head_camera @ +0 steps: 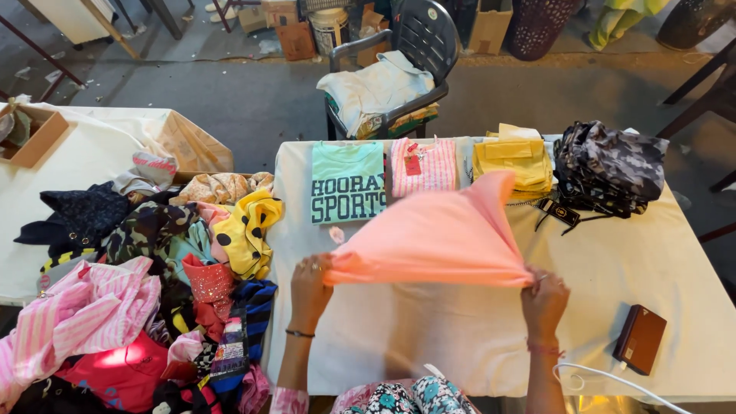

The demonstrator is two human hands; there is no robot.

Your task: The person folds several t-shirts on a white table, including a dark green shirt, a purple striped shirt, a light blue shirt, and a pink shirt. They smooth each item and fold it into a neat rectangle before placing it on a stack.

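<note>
A peach-pink shirt (437, 238) is held up over the near middle of the cloth-covered table (613, 261), one flap raised to a peak toward the far side. Its near left corner is pinched in the closed fingers of the left hand (310, 287); its near right corner is gripped in the closed fingers of the right hand (544, 303). The fold looks only partly made: the shirt is not yet laid flat.

Along the far edge, finished work is seen: a mint-green printed shirt (347, 182), a pink striped shirt (423, 166), a yellow stack (512, 159) and a camouflage stack (609, 169), all folded. To the left, a big loose heap of clothes (146, 291) is left unsorted. A small brown case (640, 339) lies at the near right, beside a white cable (613, 379).

On the far side, a dark plastic chair (414, 46) is loaded with folded pale garments. At far left, an open cardboard box (31, 134) is seen; its contents cannot be made out.
</note>
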